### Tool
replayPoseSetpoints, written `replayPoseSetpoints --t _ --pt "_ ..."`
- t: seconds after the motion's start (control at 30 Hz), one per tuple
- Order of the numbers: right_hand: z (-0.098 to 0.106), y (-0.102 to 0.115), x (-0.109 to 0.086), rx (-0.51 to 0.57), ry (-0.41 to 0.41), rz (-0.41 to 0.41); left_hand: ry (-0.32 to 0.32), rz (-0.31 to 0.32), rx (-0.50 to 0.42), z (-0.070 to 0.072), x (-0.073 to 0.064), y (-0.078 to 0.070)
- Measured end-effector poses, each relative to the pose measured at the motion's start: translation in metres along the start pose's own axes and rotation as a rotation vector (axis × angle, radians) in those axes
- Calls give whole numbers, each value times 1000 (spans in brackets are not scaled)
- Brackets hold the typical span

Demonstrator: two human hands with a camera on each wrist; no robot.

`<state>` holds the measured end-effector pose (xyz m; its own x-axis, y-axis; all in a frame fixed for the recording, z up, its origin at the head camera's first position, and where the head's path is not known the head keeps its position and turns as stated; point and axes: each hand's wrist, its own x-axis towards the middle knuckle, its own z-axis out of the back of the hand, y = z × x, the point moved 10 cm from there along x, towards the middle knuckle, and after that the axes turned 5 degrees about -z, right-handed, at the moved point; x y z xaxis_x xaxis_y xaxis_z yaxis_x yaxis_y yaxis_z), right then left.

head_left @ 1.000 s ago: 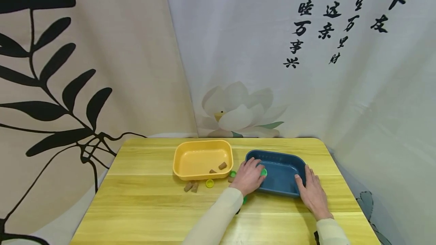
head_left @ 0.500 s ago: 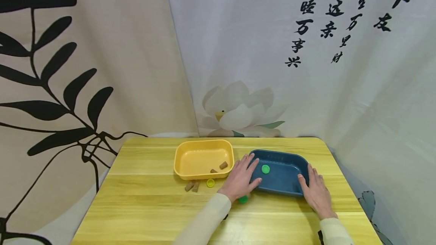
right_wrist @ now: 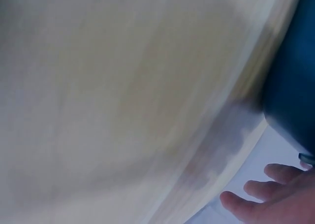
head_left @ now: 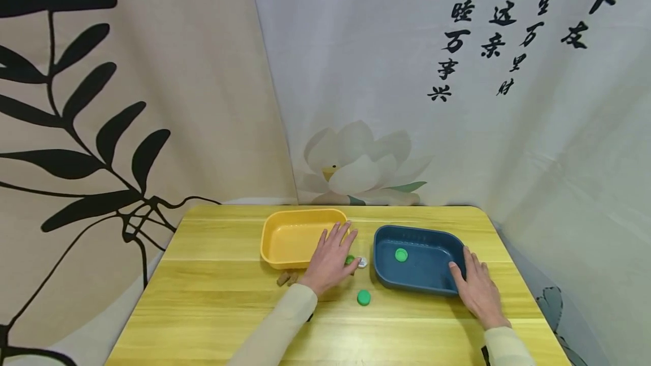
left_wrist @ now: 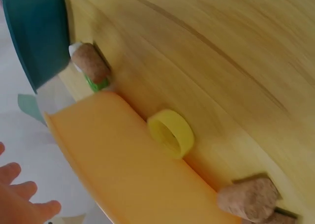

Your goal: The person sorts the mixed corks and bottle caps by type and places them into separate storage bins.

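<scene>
My left hand (head_left: 330, 258) hovers with spread fingers over the right end of the yellow tray (head_left: 285, 240), holding nothing. In the left wrist view, a yellow bottle cap (left_wrist: 170, 133) leans on edge against the tray's outer wall. Corks (left_wrist: 251, 199) lie beside it, and another cork (left_wrist: 91, 61) rests on a green cap near the tray's corner. My right hand (head_left: 477, 292) rests against the right end of the blue tray (head_left: 417, 287), thumb at the rim and fingers extended along the outside. Inside that tray lies a green cap (head_left: 401, 255).
A second green cap (head_left: 363, 297) lies on the wooden table (head_left: 213, 309) in front of the trays. Between the two trays is a silvery cap (head_left: 362, 262). A printed curtain (head_left: 534, 146) hangs behind the table's far edge.
My left hand has moved left from the blue tray's left end to over the yellow tray. The green cap it covered now shows in the blue tray. My right hand stays at the blue tray.
</scene>
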<state>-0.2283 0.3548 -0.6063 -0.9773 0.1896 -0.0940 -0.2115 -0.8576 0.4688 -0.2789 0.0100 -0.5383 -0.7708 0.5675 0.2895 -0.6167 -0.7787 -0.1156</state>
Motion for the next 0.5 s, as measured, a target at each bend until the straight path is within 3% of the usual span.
replayPoseSetpoints --t 0.23,0.5 --pt "3 -5 -2 7 -7 3 54 20 60 -8 -2 4" --pt "3 -5 -1 10 -9 2 105 -42 220 -23 5 -10"
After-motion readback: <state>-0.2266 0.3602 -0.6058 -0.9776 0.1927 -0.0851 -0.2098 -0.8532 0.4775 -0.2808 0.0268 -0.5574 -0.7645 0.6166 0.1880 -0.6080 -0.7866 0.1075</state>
